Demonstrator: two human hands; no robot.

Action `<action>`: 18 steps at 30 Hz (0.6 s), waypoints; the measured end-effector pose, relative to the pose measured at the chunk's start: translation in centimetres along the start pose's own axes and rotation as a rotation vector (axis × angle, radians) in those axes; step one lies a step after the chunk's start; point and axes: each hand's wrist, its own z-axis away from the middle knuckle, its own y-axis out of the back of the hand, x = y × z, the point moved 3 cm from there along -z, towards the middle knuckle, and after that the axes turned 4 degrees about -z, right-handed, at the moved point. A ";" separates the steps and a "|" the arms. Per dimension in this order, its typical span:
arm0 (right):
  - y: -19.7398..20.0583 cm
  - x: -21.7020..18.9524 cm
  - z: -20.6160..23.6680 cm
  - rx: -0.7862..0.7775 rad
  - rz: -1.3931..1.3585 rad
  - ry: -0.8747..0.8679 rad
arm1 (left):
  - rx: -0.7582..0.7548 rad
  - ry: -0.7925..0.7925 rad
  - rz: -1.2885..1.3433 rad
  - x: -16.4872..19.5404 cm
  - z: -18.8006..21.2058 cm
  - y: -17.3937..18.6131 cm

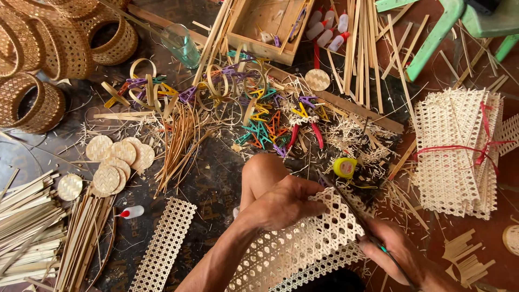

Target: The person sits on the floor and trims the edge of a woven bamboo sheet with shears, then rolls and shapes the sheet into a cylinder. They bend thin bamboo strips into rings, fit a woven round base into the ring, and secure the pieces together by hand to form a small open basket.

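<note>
- Upper left of the frame: woven baskets point(51, 51), round and open-topped, in brown cane.
- Left edge, lower down: a bundle of flat pale strips point(27, 221), stiff and straight, with round woven discs point(116, 162) above them and a small glue bottle point(131, 212) with a red tip beside them.
- Lower left of centre: a narrow mesh strip point(165, 243) lies flat on the dark floor point(216, 184).
- Lower centre: the left hand point(284, 203) lies palm-down on a mesh sheet point(303, 243), fingers pressed together and curled over its upper edge.
- The sheet, an open hexagon weave, looks light and springy, with edges that could fray; it is probably best held flat by its border, not by single strands.
- Lower right: the right hand point(403, 254) pinches a thin dark tool point(351, 208), its tip at the sheet's upper right corner.
- Centre right: a yellow tape measure point(345, 167), red pliers point(305, 135) above it.
- Right edge: a mesh stack point(457, 151), tied with red ribbon.
</note>
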 end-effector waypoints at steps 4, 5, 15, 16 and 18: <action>0.0 2.9 0.1 0.045 0.055 0.093 | -0.026 0.031 -0.001 0.0 -0.2 -0.1; -0.2 3.8 0.0 0.031 0.120 0.054 | -0.040 0.013 -0.025 0.2 -0.2 -0.4; -1.4 15.9 -2.8 0.227 -0.326 0.095 | 0.027 -0.015 -0.170 -9.7 -4.5 -2.7; -1.6 17.3 -2.1 0.268 -0.476 0.015 | 0.072 -0.009 -0.237 -11.8 -3.2 -2.0; -1.8 19.1 -0.6 0.235 -0.203 0.077 | 0.282 0.172 -0.215 -16.7 3.2 1.4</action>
